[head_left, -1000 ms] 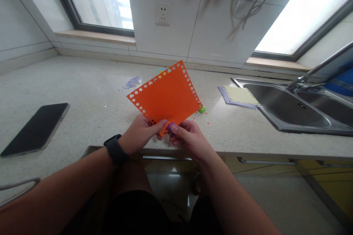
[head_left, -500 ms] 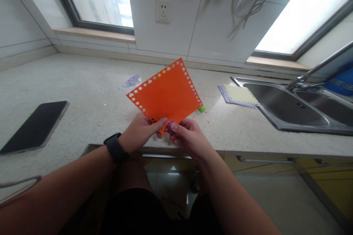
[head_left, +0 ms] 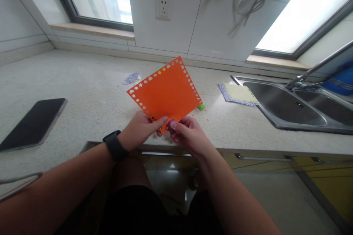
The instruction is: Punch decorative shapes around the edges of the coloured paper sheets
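Observation:
An orange sheet of paper (head_left: 168, 91) is held up at a slant over the counter's front edge. Heart, flower and star holes run along its borders. My left hand (head_left: 142, 126) grips the lower left side near the bottom corner, thumb on top. In my right hand (head_left: 190, 132) is a small purple craft punch (head_left: 171, 125), set on the lower right edge by that corner, the thumb pressing on it. A green punch (head_left: 202, 106) sits on the counter by the sheet's right corner, partly covered. Something light blue shows behind the upper edge.
Purple paper bits (head_left: 131, 78) lie in a heap on the counter (head_left: 91, 80), with a few orange scraps at right. A dark tablet (head_left: 34, 122) rests at left. Punched yellow and purple sheets (head_left: 239, 94) lie beside the steel sink (head_left: 284, 104). Drawer handles (head_left: 261, 158) run below.
Both hands, the orange paper and the purple punch keep nearly the same place. The whole view has shifted very slightly.

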The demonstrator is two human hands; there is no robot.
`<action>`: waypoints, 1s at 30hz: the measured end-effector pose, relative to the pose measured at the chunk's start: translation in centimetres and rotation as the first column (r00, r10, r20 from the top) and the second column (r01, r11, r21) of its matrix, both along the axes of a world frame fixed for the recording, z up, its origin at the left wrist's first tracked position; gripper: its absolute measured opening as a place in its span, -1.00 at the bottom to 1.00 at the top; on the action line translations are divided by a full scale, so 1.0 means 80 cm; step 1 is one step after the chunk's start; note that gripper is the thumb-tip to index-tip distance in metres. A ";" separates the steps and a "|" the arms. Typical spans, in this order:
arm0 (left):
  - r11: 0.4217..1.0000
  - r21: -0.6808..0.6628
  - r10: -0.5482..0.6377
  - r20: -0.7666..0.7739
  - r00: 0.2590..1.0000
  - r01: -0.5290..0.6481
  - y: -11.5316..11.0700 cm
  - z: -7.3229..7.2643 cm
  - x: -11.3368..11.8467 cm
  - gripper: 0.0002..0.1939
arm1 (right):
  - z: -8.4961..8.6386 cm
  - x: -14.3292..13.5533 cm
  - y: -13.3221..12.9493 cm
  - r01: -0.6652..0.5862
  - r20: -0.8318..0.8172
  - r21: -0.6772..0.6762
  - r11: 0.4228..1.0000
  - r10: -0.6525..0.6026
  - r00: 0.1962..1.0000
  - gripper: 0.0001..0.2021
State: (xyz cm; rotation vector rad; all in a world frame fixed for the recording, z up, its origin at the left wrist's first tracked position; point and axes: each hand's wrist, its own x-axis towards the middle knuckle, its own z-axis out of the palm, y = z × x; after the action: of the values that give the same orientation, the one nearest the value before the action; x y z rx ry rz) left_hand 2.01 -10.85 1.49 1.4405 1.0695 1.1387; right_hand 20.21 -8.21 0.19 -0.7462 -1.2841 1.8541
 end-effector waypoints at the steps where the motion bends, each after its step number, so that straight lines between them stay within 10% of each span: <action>1: 1.000 0.001 -0.001 0.000 1.000 0.001 0.000 -0.001 0.000 -0.80 | 0.000 0.000 0.000 -0.002 0.003 0.001 1.000 0.002 1.000 -0.74; 30: 0.999 0.010 0.047 -0.055 0.997 -0.046 -0.007 0.007 0.004 -0.79 | 0.003 0.003 0.002 -0.061 -0.029 -0.043 0.997 0.060 0.998 -0.69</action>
State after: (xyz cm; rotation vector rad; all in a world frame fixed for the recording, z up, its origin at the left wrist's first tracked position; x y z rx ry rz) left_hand 2.33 -11.39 2.09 1.4679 1.1426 1.1437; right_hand 20.43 -8.03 0.41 -0.7089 -1.2646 1.9395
